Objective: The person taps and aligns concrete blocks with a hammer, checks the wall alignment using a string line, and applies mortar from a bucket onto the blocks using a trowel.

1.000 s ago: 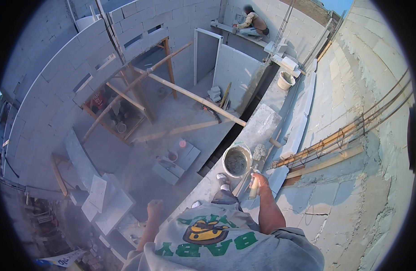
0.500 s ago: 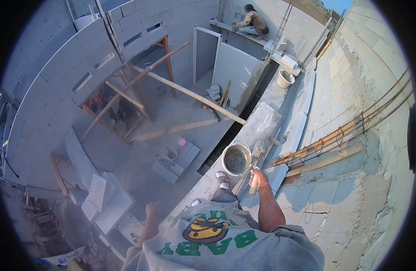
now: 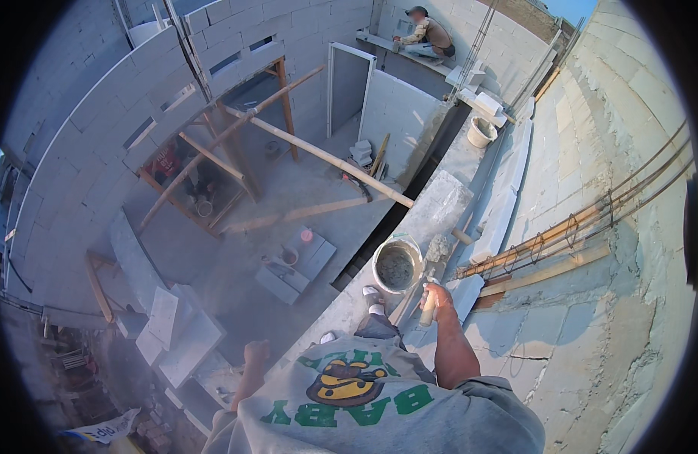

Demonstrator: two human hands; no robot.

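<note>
R hand [image 3: 438,297] clenched on pale tool handle [image 3: 426,314], lower ctr-right of frame.
L hand [image 3: 256,352] curled, lower ctr-left, can't tell if it holds anything; mortar bucket [image 3: 418,265] just above R hand, nr ctr. Prob. best: firm grip, tool low, weight steady on wall top [image 3: 349,314].

You had a pale block wall [image 3: 99,121] at ten o'clock — narrow openings [image 3: 225,63] pierced it — with a white door frame [image 3: 331,91] at twelve, grey floor [image 3: 296,189] below and sunlit blockwork [image 3: 576,136] at two.
</note>
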